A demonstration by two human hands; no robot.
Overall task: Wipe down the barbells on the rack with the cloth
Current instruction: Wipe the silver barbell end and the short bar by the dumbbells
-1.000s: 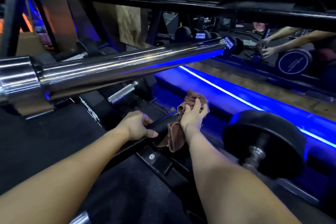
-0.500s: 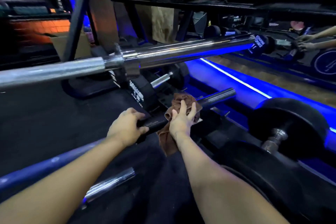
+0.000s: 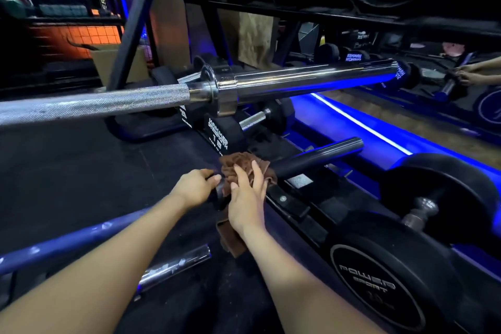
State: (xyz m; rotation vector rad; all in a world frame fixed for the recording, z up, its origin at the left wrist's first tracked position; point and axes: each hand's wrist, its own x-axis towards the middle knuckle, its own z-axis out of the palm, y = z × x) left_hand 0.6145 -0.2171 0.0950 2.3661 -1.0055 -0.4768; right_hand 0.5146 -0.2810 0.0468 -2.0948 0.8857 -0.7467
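Note:
A dark barbell (image 3: 314, 157) lies low across the rack, its sleeve end pointing right and away. My left hand (image 3: 196, 187) grips this bar just left of the cloth. A brown cloth (image 3: 238, 168) is draped over the bar, one end hanging below (image 3: 230, 238). My right hand (image 3: 248, 198) presses the cloth onto the bar with fingers extended. Above, a chrome barbell (image 3: 298, 80) with a knurled shaft (image 3: 95, 102) crosses the view.
Black dumbbells sit at the right (image 3: 433, 192) and lower right (image 3: 379, 287), another (image 3: 260, 116) behind the cloth. A blue bar (image 3: 67, 244) and a chrome bar end (image 3: 176, 266) lie lower left. A mirror (image 3: 474, 76) reflects hands. Rack shelves hang overhead.
The view has shifted left and pulled back, showing more of the chrome barbell's knurled shaft. My right hand with the cloth has slid slightly along the dark bar; my left hand keeps its grip.

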